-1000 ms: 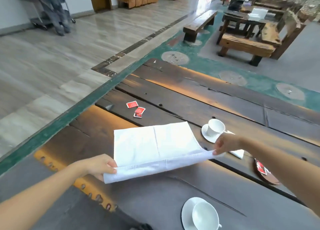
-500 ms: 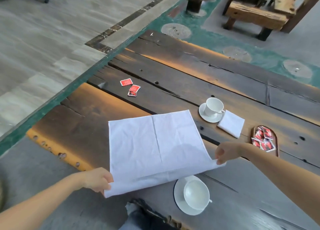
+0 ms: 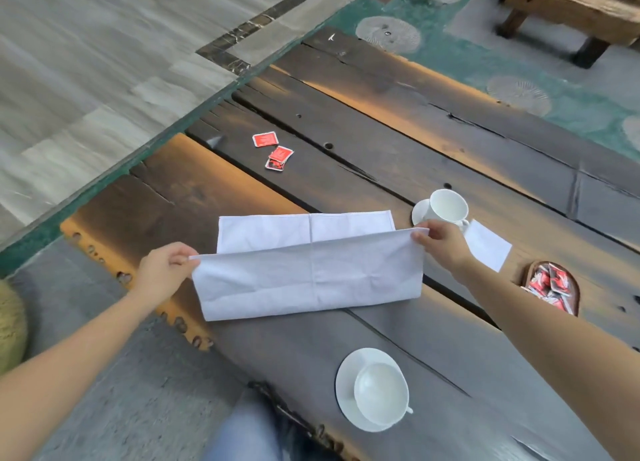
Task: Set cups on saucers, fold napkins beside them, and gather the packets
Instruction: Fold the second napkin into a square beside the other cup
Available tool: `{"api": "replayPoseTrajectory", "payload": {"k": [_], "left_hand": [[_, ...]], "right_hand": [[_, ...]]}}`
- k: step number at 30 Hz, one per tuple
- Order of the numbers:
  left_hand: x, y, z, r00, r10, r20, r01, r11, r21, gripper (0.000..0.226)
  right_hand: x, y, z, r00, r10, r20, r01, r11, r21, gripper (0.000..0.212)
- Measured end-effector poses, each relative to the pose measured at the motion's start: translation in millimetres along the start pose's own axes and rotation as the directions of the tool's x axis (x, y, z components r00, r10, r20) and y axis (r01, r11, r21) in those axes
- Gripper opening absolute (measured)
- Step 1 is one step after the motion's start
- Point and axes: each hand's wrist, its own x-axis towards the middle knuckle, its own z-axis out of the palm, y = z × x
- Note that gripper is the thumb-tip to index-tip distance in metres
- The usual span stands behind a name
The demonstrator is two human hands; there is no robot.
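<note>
A white napkin is held over the dark wooden surface, its near half lifted toward the far half. One upper corner is pinched in the left hand, the other in the right hand. Behind the napkin, loose red packets are seen; in front of it, a cup is set on its saucer.

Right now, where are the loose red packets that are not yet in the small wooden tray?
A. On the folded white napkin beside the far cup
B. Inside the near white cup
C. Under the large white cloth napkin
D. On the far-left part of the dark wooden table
D: three loose red packets lie on the dark wooden table, far left of the small wooden tray.
</note>
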Motion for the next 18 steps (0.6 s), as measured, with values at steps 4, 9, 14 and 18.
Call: {"api": "replayPoseTrajectory", "payload": {"k": [4,9,14,18], "left_hand": [[24.0,-0.9,5.9,0.999,0.011,-0.032,-0.011,1.000,-0.008,0.010],[69.6,4.2,8.5,0.997,0.060,0.054,-0.060,0.998,0.009,0.012],[111.6,6.1,19.8,0.990,0.107,0.088,-0.117,0.986,0.120,0.006],[139.5,8.8,32.1,0.992,0.061,0.112,-0.091,0.955,0.283,0.010]], "right_hand": [[26.6,-2.9,13.3,0.992,0.023,-0.123,-0.031,0.998,-0.062,0.017],[48.0,-3.9,25.1,0.972,0.118,-0.205,-0.137,0.987,-0.079,0.021],[65.3,2.0,32.1,0.944,0.218,-0.246,-0.255,0.958,-0.129,0.022],[79.7,3.2,41.1,0.919,0.270,-0.288,-0.328,0.929,-0.174,0.019]]}}
